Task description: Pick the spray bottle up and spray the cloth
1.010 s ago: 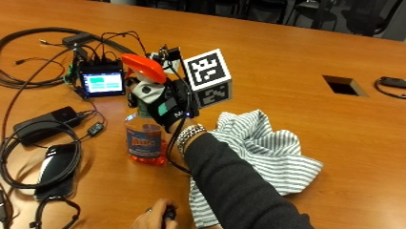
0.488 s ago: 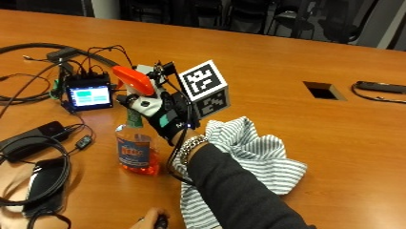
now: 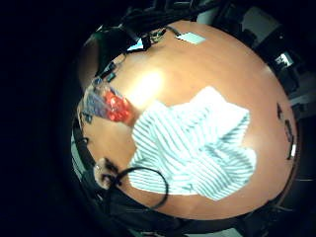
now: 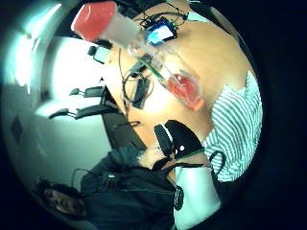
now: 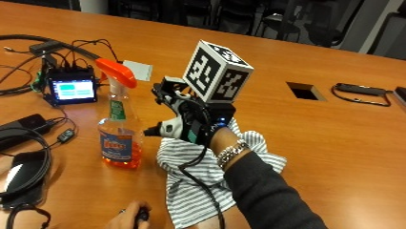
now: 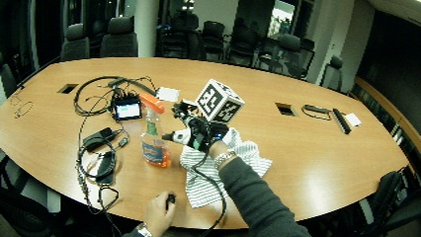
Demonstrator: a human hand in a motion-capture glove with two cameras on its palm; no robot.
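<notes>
The spray bottle (image 5: 118,125) stands upright on the tabletop (image 5: 329,143), just beside the striped cloth (image 5: 197,183), its orange trigger head at the top. A second ago the right hand (image 5: 190,121) was right up against the bottle's neck; now it sits clear of the bottle, above the cloth's near corner, with a gap of bare wood showing between them. I cannot tell whether the fingers are apart or curled — the glove's hardware hides them — but nothing shows in them, and the thumb-side palm view shows the bottle close by yet free. The bottle looks no nearer to being lifted, so the pick-up is not yet made. The cloth lies crumpled and spread beside the bottle, away from the small screen (image 5: 72,89) — ready to be sprayed once the bottle is in hand.
</notes>
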